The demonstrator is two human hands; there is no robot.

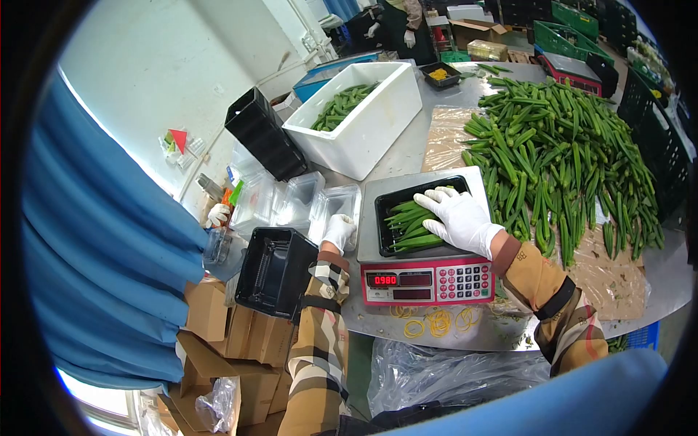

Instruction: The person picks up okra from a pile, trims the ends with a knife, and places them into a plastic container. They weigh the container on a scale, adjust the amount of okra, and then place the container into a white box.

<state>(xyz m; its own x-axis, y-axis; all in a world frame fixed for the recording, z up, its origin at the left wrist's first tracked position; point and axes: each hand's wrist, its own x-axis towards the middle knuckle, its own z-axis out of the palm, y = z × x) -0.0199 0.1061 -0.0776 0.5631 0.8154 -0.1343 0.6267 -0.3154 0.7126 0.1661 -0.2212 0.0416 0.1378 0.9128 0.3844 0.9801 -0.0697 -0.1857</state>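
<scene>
My white-gloved right hand (460,219) lies over okra (411,224) in a black plastic tray (383,244), its fingers stretched out and touching the pods. The tray sits on the steel pan of a red-and-white digital scale (427,283), whose lit display reads 0.980. To the left of the scale is my gloved left hand (339,232), fingers curled, against the clear plastic containers (336,203). Whatever its fingers may hold is hidden. Beside my left forearm stand empty black trays (275,270), nested in a stack.
A large heap of okra (560,152) covers the table's right side. A white foam box (385,131) with okra and a tall black tray stack (266,134) stand behind. Yellow rubber bands (438,322) lie before the scale. Cardboard boxes (240,363) are lower left; a person (407,29) stands far back.
</scene>
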